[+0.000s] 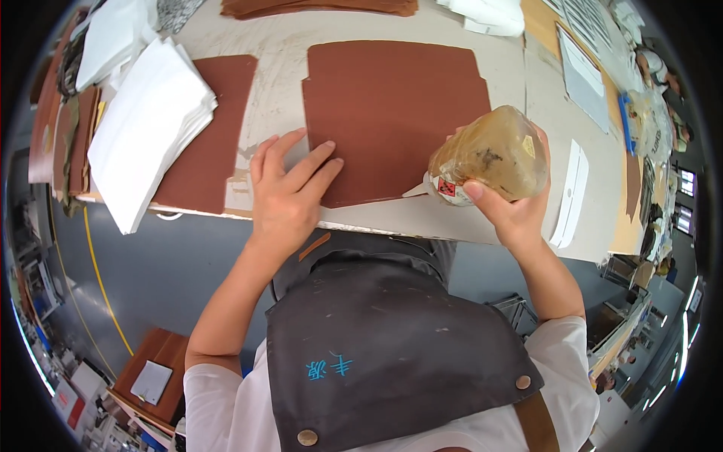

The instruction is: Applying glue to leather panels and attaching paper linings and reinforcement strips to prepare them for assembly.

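A reddish-brown leather-like panel [399,105] with notched sides lies flat on the table before me. My left hand [290,188] rests at its near left corner, fingers spread, some fingertips on the panel and others on the table beside it. In my right hand [516,215] is a cloudy, yellowish squeeze bottle [493,151], tipped over with its base up toward me. Its pale pointed nozzle [414,191] reaches the panel's near edge at the right. Whether anything flows from the tip is too small to tell.
White sheets [151,124] lie over a second brown panel [226,113] at the left. Brown pieces [316,6] are stacked at the far side. A white strip [570,192] lies right of the bottle. The table's near edge [361,224] runs just in front of my apron.
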`<state>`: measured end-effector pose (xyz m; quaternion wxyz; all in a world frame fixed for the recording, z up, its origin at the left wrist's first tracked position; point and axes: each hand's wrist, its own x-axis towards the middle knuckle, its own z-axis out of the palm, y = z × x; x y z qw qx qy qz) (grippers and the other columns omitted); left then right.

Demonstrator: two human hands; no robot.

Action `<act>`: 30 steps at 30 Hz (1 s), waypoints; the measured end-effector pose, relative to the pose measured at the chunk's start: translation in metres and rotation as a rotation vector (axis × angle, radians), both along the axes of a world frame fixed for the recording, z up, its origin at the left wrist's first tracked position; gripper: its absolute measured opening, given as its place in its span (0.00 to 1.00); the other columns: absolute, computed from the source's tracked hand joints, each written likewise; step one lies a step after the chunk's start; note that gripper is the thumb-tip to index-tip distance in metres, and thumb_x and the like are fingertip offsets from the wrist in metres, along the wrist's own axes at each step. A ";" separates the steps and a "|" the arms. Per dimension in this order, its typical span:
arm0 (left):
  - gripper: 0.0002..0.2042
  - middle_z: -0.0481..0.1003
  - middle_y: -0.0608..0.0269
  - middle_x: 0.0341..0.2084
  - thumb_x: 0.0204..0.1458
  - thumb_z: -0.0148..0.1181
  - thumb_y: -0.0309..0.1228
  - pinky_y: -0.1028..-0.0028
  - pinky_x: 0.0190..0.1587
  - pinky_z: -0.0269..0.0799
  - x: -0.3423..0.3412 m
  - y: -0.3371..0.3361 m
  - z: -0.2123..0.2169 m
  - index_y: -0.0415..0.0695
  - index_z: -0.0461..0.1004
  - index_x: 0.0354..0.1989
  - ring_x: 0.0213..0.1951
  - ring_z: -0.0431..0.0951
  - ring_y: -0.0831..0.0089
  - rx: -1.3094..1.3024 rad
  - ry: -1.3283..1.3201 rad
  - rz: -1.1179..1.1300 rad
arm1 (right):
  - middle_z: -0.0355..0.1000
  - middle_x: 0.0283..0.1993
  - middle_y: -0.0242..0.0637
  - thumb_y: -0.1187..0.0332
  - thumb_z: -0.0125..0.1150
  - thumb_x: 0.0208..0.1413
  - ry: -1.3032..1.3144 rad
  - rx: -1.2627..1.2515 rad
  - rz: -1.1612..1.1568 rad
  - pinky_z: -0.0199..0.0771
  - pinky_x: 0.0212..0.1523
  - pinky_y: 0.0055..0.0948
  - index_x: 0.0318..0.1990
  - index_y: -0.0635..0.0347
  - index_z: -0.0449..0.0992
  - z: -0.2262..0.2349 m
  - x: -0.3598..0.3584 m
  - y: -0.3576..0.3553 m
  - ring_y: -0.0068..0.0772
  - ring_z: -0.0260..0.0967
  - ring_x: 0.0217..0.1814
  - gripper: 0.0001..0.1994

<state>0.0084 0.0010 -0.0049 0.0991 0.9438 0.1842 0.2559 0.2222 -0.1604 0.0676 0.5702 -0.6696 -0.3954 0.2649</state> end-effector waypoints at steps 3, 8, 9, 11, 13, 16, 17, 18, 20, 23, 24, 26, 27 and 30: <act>0.15 0.78 0.68 0.44 0.39 0.54 0.18 0.54 0.56 0.59 0.000 0.000 0.000 0.45 0.80 0.35 0.54 0.68 0.58 0.012 -0.006 -0.008 | 0.68 0.49 0.42 0.69 0.76 0.40 -0.038 -0.020 -0.053 0.72 0.51 0.31 0.57 0.66 0.58 0.003 0.012 -0.014 0.32 0.70 0.51 0.38; 0.14 0.78 0.66 0.43 0.38 0.54 0.17 0.58 0.54 0.59 0.000 0.002 0.001 0.43 0.80 0.34 0.53 0.69 0.58 0.026 0.012 -0.009 | 0.69 0.49 0.42 0.70 0.75 0.39 -0.096 -0.041 -0.125 0.72 0.50 0.30 0.57 0.66 0.58 0.009 0.029 -0.036 0.32 0.71 0.50 0.37; 0.14 0.78 0.66 0.43 0.39 0.54 0.17 0.60 0.53 0.59 0.000 0.001 0.003 0.43 0.80 0.34 0.53 0.70 0.58 0.028 0.012 -0.011 | 0.69 0.49 0.42 0.70 0.75 0.39 -0.097 -0.040 -0.137 0.72 0.50 0.30 0.57 0.66 0.58 0.009 0.033 -0.041 0.32 0.71 0.50 0.37; 0.13 0.78 0.66 0.42 0.39 0.55 0.17 0.57 0.55 0.59 0.000 0.001 0.005 0.44 0.80 0.34 0.53 0.69 0.59 0.030 0.015 -0.017 | 0.69 0.49 0.42 0.70 0.75 0.39 -0.167 -0.067 -0.162 0.72 0.50 0.30 0.57 0.66 0.57 0.008 0.041 -0.050 0.32 0.71 0.50 0.38; 0.13 0.78 0.66 0.42 0.41 0.55 0.17 0.54 0.56 0.60 0.001 0.001 0.005 0.44 0.79 0.34 0.52 0.70 0.59 0.036 0.016 -0.009 | 0.69 0.49 0.42 0.69 0.75 0.39 -0.186 -0.060 -0.188 0.72 0.50 0.30 0.57 0.66 0.57 0.009 0.046 -0.055 0.32 0.71 0.50 0.38; 0.13 0.78 0.66 0.42 0.41 0.56 0.17 0.54 0.56 0.60 0.002 0.000 0.006 0.44 0.79 0.35 0.52 0.70 0.59 0.036 0.031 -0.008 | 0.69 0.49 0.42 0.69 0.76 0.38 -0.195 -0.062 -0.234 0.72 0.51 0.30 0.57 0.66 0.58 0.011 0.053 -0.062 0.32 0.70 0.51 0.38; 0.13 0.78 0.66 0.42 0.41 0.56 0.17 0.54 0.56 0.60 0.002 0.000 0.007 0.44 0.79 0.35 0.52 0.70 0.59 0.035 0.029 -0.015 | 0.69 0.49 0.42 0.70 0.76 0.38 -0.182 -0.070 -0.257 0.71 0.52 0.31 0.56 0.67 0.59 0.012 0.055 -0.064 0.32 0.70 0.51 0.38; 0.13 0.78 0.66 0.42 0.41 0.55 0.17 0.54 0.56 0.59 0.002 0.000 0.007 0.44 0.80 0.35 0.53 0.69 0.58 0.028 0.036 -0.011 | 0.69 0.49 0.42 0.70 0.76 0.38 -0.184 -0.072 -0.262 0.71 0.52 0.31 0.56 0.67 0.59 0.013 0.058 -0.067 0.32 0.70 0.51 0.38; 0.13 0.78 0.66 0.42 0.41 0.55 0.16 0.54 0.56 0.59 0.001 0.000 0.008 0.44 0.80 0.35 0.53 0.69 0.58 0.017 0.039 -0.010 | 0.69 0.51 0.44 0.65 0.73 0.44 -0.232 -0.161 -0.287 0.70 0.54 0.34 0.57 0.66 0.60 0.017 0.065 -0.072 0.36 0.69 0.54 0.35; 0.13 0.78 0.66 0.43 0.42 0.56 0.17 0.55 0.56 0.58 0.001 0.004 0.011 0.44 0.79 0.37 0.54 0.68 0.57 -0.070 0.063 0.004 | 0.67 0.55 0.48 0.59 0.65 0.53 0.420 0.119 -0.301 0.69 0.58 0.41 0.60 0.65 0.59 0.021 0.079 -0.066 0.41 0.68 0.57 0.32; 0.12 0.77 0.66 0.44 0.43 0.58 0.19 0.56 0.56 0.58 0.002 0.005 0.014 0.44 0.79 0.38 0.55 0.67 0.56 -0.113 0.054 0.006 | 0.67 0.55 0.48 0.59 0.65 0.53 0.424 0.116 -0.294 0.69 0.58 0.41 0.60 0.65 0.59 0.023 0.083 -0.060 0.41 0.68 0.57 0.32; 0.12 0.77 0.66 0.45 0.44 0.60 0.21 0.56 0.56 0.57 0.007 0.006 0.021 0.43 0.79 0.39 0.55 0.67 0.55 -0.155 0.050 0.024 | 0.62 0.60 0.56 0.51 0.55 0.59 0.763 0.357 -0.287 0.62 0.63 0.53 0.64 0.62 0.56 0.024 0.093 -0.044 0.66 0.60 0.63 0.33; 0.13 0.76 0.65 0.47 0.45 0.61 0.22 0.56 0.56 0.57 0.014 0.007 0.025 0.44 0.79 0.40 0.55 0.67 0.55 -0.115 0.081 -0.011 | 0.63 0.61 0.54 0.52 0.55 0.59 0.775 0.396 -0.203 0.61 0.64 0.53 0.63 0.63 0.57 0.022 0.098 -0.035 0.66 0.58 0.64 0.31; 0.14 0.76 0.65 0.49 0.45 0.64 0.27 0.55 0.57 0.57 0.017 0.013 0.020 0.44 0.79 0.43 0.56 0.66 0.54 -0.049 0.149 -0.037 | 0.64 0.60 0.51 0.53 0.57 0.59 0.544 0.326 -0.362 0.61 0.65 0.52 0.63 0.63 0.57 0.014 0.095 0.014 0.65 0.55 0.66 0.31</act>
